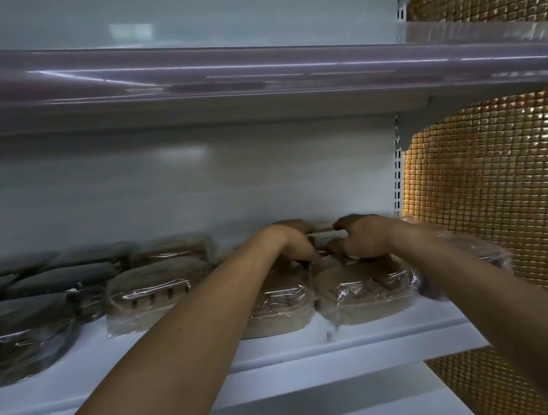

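Because the wrapped pack [320, 234] sits far back on the shelf [351, 339], raised above the front row and close to the rear panel, the step in hand looks like seating it squarely in the back row. The left grip [292, 241] curls its fingers round the pack's left end and the right grip [364, 236] does the same at the right end. Both bare hands are clenched on the wrapping, though blur hides the fingertips.

To do this well, I would keep the pack level and lower both ends together, so that the loose plastic film does not catch or fold under. The fingers should come away sideways rather than drag forward, since the left front pack [278, 307] and the right front pack [366, 294] lie directly beneath the wrists and touch each other. A forearm pressing down could squash them or nudge them toward the shelf edge.

The right forearm also lies over a purplish pack [475, 253] beside the gold tiled wall [506, 196], so that elbow needs lifting on the way out. Further left, a brown pack [151, 291] and several dark packs [21, 324] lie well apart from the work.
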`<state>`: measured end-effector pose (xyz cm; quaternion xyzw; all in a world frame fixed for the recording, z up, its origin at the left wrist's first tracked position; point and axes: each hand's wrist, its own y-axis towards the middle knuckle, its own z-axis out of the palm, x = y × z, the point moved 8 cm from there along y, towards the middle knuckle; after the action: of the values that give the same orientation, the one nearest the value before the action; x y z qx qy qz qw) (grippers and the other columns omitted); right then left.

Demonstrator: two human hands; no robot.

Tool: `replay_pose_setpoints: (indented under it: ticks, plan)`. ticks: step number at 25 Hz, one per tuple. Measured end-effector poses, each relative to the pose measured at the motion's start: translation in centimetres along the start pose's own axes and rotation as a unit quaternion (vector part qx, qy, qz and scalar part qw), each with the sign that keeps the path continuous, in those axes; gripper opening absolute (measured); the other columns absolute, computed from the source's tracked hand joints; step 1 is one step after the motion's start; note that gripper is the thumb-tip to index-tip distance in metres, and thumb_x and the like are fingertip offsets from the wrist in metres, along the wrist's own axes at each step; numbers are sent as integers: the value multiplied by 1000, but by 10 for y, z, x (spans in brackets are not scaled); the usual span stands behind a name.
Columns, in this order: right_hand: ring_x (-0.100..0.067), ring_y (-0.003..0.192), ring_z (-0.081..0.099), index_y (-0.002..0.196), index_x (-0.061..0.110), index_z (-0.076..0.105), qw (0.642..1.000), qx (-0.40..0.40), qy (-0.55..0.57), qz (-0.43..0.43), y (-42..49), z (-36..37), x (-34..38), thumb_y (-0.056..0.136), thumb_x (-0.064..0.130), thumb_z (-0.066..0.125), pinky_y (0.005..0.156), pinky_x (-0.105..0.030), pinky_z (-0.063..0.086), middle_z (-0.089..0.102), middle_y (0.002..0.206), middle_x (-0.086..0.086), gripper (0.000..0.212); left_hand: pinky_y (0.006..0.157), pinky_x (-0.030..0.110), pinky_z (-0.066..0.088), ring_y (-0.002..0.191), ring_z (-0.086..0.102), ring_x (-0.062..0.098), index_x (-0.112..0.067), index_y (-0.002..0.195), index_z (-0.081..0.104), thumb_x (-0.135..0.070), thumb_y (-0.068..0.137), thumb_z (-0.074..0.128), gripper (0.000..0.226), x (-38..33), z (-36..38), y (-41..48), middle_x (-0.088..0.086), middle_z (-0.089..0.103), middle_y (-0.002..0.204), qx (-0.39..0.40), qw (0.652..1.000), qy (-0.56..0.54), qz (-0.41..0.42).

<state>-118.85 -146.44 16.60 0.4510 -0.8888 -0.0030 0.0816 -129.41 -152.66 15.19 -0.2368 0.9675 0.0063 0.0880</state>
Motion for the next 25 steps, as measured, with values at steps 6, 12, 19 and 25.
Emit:
replay_pose_setpoints:
  ticks: [6, 12, 19, 25]
  plan:
    - [-27, 124, 50, 140, 17, 46, 998, -32, 47, -8, 10, 3, -7, 95, 46, 51, 99, -35, 45, 49, 143, -11, 53, 101, 40, 47, 121, 56, 24, -19, 134, 56, -47, 79, 77, 65, 2, -6, 8, 0, 56, 138, -54, 998, -16, 18]
    - [-30, 100, 61, 128, 25, 55, 974, -168, 134, -67, -4, -44, 12, 94, 43, 53, 85, -42, 52, 64, 119, -7, 38, 97, 40, 50, 115, 59, 26, -15, 130, 60, -60, 60, 83, 86, 12, -60, -28, 6, 60, 129, -207, 967, -138, 59]
    - [-25, 106, 57, 130, 23, 50, 954, -136, 132, -232, -15, -21, 149, 93, 40, 54, 87, -35, 48, 60, 125, -5, 40, 94, 36, 55, 101, 66, 17, -31, 126, 63, -70, 44, 77, 92, 138, -85, -132, -3, 64, 122, -262, 953, -133, -79]
    - [-28, 112, 59, 127, 24, 54, 940, -78, 45, -328, -30, 32, 278, 92, 56, 47, 92, -36, 48, 63, 125, -7, 47, 100, 43, 47, 117, 49, 36, -25, 138, 49, -57, 75, 76, 76, 244, -91, -230, 13, 37, 130, -333, 906, -32, -260]
